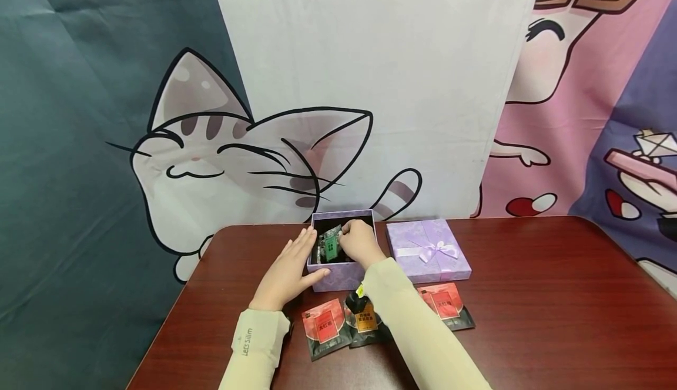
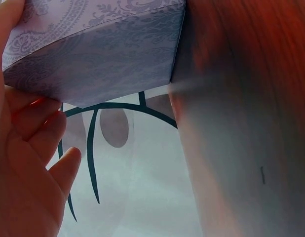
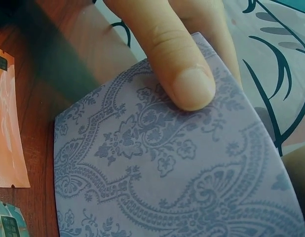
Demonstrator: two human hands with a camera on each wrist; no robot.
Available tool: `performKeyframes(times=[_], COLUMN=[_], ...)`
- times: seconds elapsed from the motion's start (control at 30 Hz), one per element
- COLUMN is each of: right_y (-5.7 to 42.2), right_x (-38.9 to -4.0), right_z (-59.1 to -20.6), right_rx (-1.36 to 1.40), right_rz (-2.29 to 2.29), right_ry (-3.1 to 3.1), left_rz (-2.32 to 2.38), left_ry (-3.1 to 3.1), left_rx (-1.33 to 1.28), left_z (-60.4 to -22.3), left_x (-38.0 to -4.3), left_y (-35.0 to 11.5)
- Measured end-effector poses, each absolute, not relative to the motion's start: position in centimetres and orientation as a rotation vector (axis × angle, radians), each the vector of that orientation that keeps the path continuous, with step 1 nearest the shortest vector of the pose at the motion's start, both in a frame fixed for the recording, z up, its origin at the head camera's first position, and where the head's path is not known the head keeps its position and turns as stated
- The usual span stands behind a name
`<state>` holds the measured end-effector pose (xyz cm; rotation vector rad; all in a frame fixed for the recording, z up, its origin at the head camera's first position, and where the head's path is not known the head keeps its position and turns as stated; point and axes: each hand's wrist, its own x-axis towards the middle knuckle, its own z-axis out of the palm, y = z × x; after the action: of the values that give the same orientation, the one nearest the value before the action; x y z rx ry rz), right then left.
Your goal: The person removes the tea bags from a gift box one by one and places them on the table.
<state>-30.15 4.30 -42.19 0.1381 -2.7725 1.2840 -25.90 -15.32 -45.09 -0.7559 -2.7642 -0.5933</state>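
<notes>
On the table a purple patterned gift box (image 1: 341,276) stands without its lid, dark inside. A green and dark packet (image 1: 331,247) lies tilted inside it. My right hand (image 1: 362,243) reaches into the box, fingers curled, pinching the packet at its right edge; its fingertips are partly hidden. My left hand (image 1: 288,275) rests on the box's left side with fingers straight, its thumb (image 3: 192,89) pressed flat on the front face. In the left wrist view that hand (image 2: 34,143) lies alongside the box's patterned wall (image 2: 108,74).
The purple lid (image 1: 428,250) with a ribbon bow lies right of the box. In front are a red packet (image 1: 326,326), a packet with an orange label (image 1: 366,321) and another red packet (image 1: 446,306), partly under the right sleeve. A cartoon cat cloth (image 1: 344,55) hangs behind the table.
</notes>
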Motion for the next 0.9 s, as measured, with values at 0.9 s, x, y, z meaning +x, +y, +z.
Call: performKeyframes(times=[0.9], right_y=[4.1], right_x=[-28.8], right_z=[-42.1], right_rx=[0.136], right_rz=[1.438], right_ry=[-2.452], left_rz=[-0.585], left_ry=[-2.78], left_rx=[-0.752], left_z=[-44.8], left_x=[-25.7], left_y=[-15.3])
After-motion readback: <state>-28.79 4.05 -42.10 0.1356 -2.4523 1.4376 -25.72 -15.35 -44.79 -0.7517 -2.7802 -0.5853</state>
